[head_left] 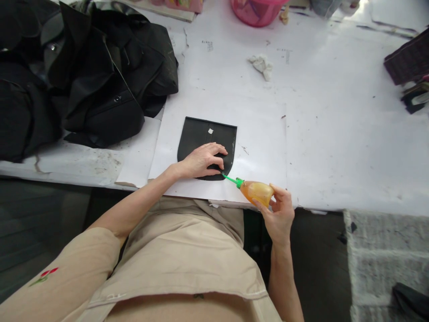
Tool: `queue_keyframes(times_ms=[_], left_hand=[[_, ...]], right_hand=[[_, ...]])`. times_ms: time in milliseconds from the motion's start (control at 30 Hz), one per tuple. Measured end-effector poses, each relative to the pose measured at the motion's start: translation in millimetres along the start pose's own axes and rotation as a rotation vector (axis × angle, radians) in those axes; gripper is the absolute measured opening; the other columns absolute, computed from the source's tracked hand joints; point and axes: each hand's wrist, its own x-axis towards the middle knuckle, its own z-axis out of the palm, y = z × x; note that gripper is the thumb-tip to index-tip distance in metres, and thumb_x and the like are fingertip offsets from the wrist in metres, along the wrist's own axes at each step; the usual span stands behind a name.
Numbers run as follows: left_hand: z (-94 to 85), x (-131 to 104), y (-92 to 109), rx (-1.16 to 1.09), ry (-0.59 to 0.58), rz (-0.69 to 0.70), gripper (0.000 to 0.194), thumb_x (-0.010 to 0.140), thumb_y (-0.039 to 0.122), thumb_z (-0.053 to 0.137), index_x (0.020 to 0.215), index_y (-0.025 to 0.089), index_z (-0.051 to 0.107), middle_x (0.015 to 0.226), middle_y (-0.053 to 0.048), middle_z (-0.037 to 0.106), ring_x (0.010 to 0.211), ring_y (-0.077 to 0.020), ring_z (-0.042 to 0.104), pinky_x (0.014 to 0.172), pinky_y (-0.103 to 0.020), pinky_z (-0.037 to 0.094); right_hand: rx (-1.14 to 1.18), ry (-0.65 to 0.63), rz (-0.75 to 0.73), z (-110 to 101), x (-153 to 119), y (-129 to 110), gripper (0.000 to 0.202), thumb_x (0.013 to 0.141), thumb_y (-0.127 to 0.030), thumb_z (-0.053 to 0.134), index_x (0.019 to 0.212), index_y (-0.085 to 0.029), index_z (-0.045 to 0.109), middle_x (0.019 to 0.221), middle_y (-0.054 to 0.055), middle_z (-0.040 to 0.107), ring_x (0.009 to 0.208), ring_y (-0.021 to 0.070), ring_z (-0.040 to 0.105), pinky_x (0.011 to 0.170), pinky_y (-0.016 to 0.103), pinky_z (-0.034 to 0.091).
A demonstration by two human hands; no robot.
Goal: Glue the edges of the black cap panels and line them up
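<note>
Right hand: grip closed on the rounded rear end of a squeeze bottle, thumb on the near side, fingertips on the far side. Bottle tilted, amber liquid inside; its green nozzle points leftward and away from the body, tip at the curved near-right corner of a black panel. Whether tip touches panel, cannot tell from here. Left hand: grip loosely spread, palm down, fingers bent, resting on the panel's near half, thumb and forefinger just beside the nozzle tip. Panel lies flat under the left hand, ahead and left of the right one, straight edge away from the person, rounded edge toward them; small white scrap on it. Beneath, white paper over the desk. Faint printed marks beyond the panel, too small to read. Farther out: heaped black pieces at left, crumpled tissue beyond, pink bowl at the far side. Red-and-green embroidered motif on the left sleeve.
</note>
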Motion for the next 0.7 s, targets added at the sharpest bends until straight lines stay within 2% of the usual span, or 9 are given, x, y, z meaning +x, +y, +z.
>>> queue_keyframes(times_ms=[167,300,433,567,700], left_hand=[[1.4,-0.7,1.0,0.001,0.025,-0.010,0.008,0.094,0.029,0.069,0.094,0.023,0.075,0.136,-0.009,0.063,0.134,-0.0283,0.056,0.117,-0.047,0.042],[3.0,6.1,10.0,0.082,0.024,-0.087,0.010,0.095,0.032,0.069,0.096,0.024,0.075,0.135,-0.009,0.064,0.130,-0.0283,0.056,0.105,-0.044,0.046],[5.6,23.3,19.8,0.175,0.058,-0.198,0.012,0.091,0.035,0.073,0.093,0.023,0.076,0.127,-0.009,0.066,0.121,-0.0300,0.058,0.095,-0.044,0.044],[8.8,36.4,22.1,0.166,0.092,-0.263,0.017,0.089,0.039,0.075,0.090,0.023,0.076,0.119,-0.009,0.064,0.111,-0.0279,0.058,0.090,-0.042,0.042],[11.5,37.2,20.5,0.145,0.097,-0.276,0.016,0.088,0.038,0.076,0.091,0.023,0.076,0.121,-0.009,0.063,0.111,-0.0276,0.057,0.090,-0.041,0.041]], right_hand=[[0.023,0.011,0.014,-8.3,1.1,-0.8,0.056,0.069,-0.039,0.093,0.116,-0.024,0.066,0.111,0.005,0.066,0.104,0.0245,0.069,0.082,0.038,0.066],[0.059,0.140,0.023,-6.5,4.0,-2.8,0.058,0.068,-0.041,0.093,0.114,-0.021,0.065,0.109,0.006,0.068,0.103,0.0258,0.070,0.085,0.043,0.064],[0.092,0.265,0.021,-5.8,2.4,-3.8,0.062,0.064,-0.040,0.095,0.114,-0.019,0.065,0.109,0.006,0.069,0.102,0.0268,0.071,0.090,0.049,0.062],[0.055,0.287,-0.014,-2.7,-4.6,-3.6,0.059,0.067,-0.040,0.094,0.114,-0.020,0.065,0.111,0.007,0.066,0.106,0.0272,0.069,0.091,0.048,0.061],[0.014,0.282,-0.054,3.6,-9.7,1.9,0.058,0.069,-0.040,0.093,0.116,-0.021,0.064,0.114,0.007,0.065,0.110,0.0271,0.066,0.088,0.044,0.063]])
